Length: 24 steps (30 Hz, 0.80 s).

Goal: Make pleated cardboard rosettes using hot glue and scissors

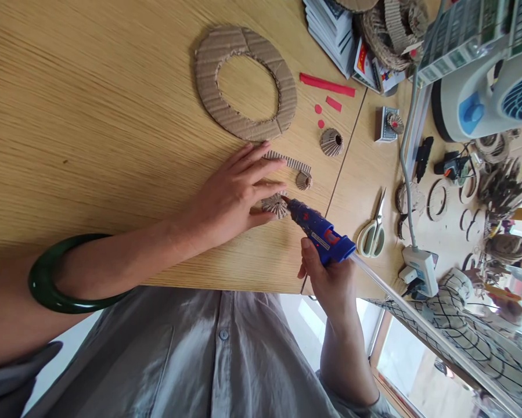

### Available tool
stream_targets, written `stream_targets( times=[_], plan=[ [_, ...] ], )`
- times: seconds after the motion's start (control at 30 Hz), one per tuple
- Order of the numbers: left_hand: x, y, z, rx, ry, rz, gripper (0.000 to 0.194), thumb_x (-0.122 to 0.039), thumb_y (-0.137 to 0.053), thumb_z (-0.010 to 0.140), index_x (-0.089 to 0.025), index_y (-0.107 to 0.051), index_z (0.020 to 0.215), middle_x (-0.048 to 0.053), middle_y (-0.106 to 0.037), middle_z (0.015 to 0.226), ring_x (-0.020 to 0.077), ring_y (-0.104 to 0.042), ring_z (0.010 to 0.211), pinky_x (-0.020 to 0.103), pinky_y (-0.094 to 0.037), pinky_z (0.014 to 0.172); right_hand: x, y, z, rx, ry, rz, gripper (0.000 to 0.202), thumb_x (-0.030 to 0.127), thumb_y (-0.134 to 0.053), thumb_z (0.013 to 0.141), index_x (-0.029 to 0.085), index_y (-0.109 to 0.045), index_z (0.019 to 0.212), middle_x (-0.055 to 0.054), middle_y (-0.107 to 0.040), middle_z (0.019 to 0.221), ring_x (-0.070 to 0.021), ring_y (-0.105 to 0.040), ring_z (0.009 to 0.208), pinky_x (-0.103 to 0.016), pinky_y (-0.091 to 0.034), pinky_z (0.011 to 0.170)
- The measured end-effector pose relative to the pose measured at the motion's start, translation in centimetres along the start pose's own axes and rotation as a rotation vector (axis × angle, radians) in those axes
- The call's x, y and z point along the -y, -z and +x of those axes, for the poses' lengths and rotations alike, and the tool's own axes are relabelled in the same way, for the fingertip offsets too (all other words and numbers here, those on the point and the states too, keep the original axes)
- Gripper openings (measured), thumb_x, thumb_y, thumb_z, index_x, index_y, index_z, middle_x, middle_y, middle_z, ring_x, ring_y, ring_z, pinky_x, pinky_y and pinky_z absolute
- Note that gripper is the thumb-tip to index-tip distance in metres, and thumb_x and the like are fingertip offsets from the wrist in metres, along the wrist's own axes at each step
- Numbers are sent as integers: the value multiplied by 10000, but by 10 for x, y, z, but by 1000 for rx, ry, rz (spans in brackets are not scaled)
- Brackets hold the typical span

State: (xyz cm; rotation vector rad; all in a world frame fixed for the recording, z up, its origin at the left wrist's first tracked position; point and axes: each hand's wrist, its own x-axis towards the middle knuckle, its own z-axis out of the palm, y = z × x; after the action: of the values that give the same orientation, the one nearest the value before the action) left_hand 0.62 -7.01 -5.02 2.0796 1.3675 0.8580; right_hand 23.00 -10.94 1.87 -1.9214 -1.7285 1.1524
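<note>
My left hand lies on the wooden table, thumb and index finger closed on a small pleated corrugated cardboard rosette. Its other fingers reach over one end of a corrugated cardboard strip. In my right hand is a blue hot glue gun, a long clear glue stick trailing from its back. The nozzle points at the rosette and meets or nearly touches its edge. Close by are a small cardboard cone, a larger pleated cone and a flat cardboard ring.
Red paper strips and two red dots lie beyond the cones. Scissors rest at right, near a power strip and its cable. Farther off are a fan, stacked cards and a person in checked clothing.
</note>
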Motion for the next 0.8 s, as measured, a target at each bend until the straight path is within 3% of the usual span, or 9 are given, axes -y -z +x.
stream_targets(
  times=[0.27, 0.5, 0.8],
  plan=[
    [0, 2, 1, 54, 25, 22, 339, -311, -654, 945, -296, -683, 1283, 9, -538, 1560, 363, -335, 1546, 611, -272, 1277, -1, 1, -1, -20, 12, -28, 312, 468, -644, 933, 175, -621, 826, 43, -587, 537, -110, -569, 398, -229, -471, 394],
    [-1, 3, 2, 56, 33, 8, 341, -311, -665, 933, -310, -688, 1273, 0, -556, 1540, 370, -339, 1542, 618, -271, 1276, 1, 2, -3, 67, 5, -91, 294, 459, -620, 958, 174, -664, 898, 47, -582, 501, -124, -576, 426, -244, -483, 450],
    [-2, 4, 2, 66, 20, 43, 357, -292, -653, 942, -270, -694, 1296, 20, -539, 1566, 343, -325, 1554, 571, -266, 1294, 11, -1, -3, 89, 104, -151, 253, 398, -599, 968, 184, -676, 856, 13, -607, 593, -129, -575, 511, -256, -443, 479]
  ],
)
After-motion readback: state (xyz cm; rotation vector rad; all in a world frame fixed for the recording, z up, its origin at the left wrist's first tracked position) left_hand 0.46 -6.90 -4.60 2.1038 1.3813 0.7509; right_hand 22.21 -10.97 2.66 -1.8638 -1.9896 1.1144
